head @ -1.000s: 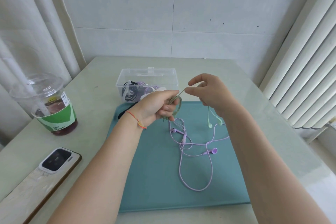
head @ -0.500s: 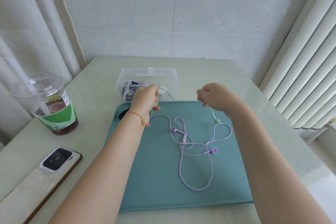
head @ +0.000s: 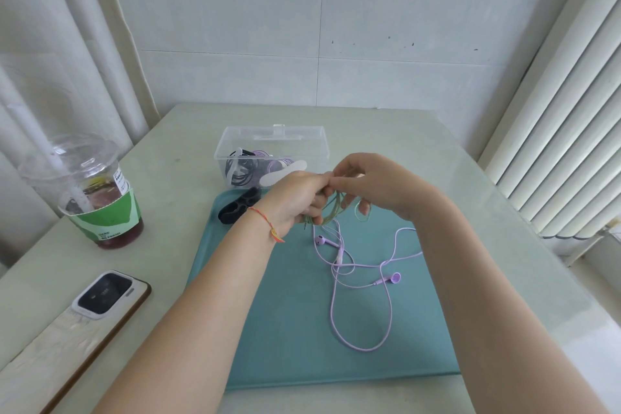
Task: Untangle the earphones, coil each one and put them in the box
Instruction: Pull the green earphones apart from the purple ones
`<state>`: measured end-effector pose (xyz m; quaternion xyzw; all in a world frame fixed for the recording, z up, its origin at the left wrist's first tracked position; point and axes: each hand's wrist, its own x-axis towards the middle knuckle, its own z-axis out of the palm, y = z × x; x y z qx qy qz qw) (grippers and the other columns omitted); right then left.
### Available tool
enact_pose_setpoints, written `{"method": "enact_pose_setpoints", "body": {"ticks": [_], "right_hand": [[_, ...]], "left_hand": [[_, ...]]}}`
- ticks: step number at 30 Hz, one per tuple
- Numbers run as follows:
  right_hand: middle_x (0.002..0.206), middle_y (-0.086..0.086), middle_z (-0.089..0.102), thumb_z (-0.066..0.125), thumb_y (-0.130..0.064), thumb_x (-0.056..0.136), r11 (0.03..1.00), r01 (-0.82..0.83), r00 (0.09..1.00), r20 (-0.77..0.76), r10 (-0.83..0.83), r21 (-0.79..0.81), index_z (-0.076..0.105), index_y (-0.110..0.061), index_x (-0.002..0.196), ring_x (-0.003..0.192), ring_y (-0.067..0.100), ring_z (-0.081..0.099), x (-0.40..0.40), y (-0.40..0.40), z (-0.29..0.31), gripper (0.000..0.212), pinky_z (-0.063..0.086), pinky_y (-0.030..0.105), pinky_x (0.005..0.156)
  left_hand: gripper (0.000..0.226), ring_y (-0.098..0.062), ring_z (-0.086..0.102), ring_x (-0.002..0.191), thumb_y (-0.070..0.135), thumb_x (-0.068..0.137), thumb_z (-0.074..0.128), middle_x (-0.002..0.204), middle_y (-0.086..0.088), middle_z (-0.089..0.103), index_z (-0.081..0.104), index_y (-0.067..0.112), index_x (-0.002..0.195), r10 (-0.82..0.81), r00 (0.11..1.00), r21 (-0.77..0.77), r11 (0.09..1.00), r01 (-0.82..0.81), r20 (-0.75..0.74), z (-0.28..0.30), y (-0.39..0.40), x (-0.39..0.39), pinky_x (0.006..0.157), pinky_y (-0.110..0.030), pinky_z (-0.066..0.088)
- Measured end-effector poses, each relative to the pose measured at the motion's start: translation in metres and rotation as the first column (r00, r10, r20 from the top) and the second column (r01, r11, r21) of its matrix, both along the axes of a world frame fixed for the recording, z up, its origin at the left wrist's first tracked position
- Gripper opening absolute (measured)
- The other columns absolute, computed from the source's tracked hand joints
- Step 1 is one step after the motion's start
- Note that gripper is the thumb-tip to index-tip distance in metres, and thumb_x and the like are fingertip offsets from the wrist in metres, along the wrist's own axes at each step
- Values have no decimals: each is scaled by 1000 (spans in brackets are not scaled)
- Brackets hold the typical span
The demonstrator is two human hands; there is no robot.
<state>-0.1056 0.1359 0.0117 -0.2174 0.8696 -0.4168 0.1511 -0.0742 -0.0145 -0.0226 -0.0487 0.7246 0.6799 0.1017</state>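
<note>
Where hands (head: 339,191) meet, apparently curled fingers (head: 322,183).

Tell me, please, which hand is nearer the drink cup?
Left. The left hand is above the mat's far left part, closer to the drink cup; the right hand is farther right.

Your box (head: 319,141) is clear, glossy plastic. In front of it lies a matt teal mat (head: 295,329), smooth, on a pale tabletop (head: 453,158) with a soft sheen. The purple earphones (head: 363,282) on the mat look like smooth, rubbery plastic cord.
</note>
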Motion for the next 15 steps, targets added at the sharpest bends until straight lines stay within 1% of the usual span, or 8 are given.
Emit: {"method": "enact_pose_setpoints", "body": {"ticks": [3,5,7,8,9,11,13,15], "right_hand": [[83,-3,69,65,-23,87,993,17,999,-51,-11,113,66,-17,91,62,13,57,-3,7,3,7,46,28,57],[77,-4,66,66,-20,86,989,26,998,-64,-17,144,68,-18,87,61,13,52,-6,12,5,4,42,25,56],[71,-5,62,67,-22,86,994,46,993,-113,-35,97,70,-19,85,59,11,48,-6,15,7,5,39,21,55],[68,-5,58,68,-24,86,997,70,987,-151,-62,44,71,-19,84,55,10,44,-7,15,7,6,36,18,52],[64,-5,53,68,-25,86,995,94,979,-178,-96,-18,71,-19,84,52,9,39,-7,13,6,7,33,17,47],[57,-6,46,68,-26,87,985,132,969,-192,-152,-113,72,-20,85,49,11,35,-9,8,3,8,30,18,45],[53,-8,47,65,-26,90,975,162,969,-161,-187,-153,74,-20,88,49,14,36,-11,4,-1,11,33,22,50],[54,-7,50,61,-23,92,980,149,979,-122,-165,-135,74,-19,89,46,12,39,-10,2,-4,14,37,24,53]], "left_hand": [[35,-10,20,36,24,100,44,45,6,25,47,14,67,6,999,-65,998,-8,-36,-1,0,0,51,-26,36],[34,-10,21,36,24,101,43,46,6,25,48,13,69,-6,999,-92,996,2,-44,-1,-5,-1,51,-27,35],[37,-10,19,37,29,102,42,47,6,24,50,13,69,-83,996,-71,994,82,-11,0,-8,0,50,-26,37],[39,-10,18,37,31,102,41,47,6,23,50,13,69,-130,991,-25,991,130,12,1,-8,1,50,-26,38],[39,-9,18,37,31,102,39,47,6,22,50,13,69,-175,984,56,983,173,31,2,-8,2,51,-27,39],[34,-8,19,35,29,99,39,45,8,21,50,13,70,-217,976,321,927,195,34,6,-8,2,52,-26,42],[25,-8,23,36,25,93,42,45,7,25,50,13,72,-150,989,588,799,124,-4,10,-11,1,53,-25,44],[25,-10,26,38,22,95,38,46,6,28,51,11,76,-32,999,730,683,27,-7,10,-16,-2,58,-27,43]]}}
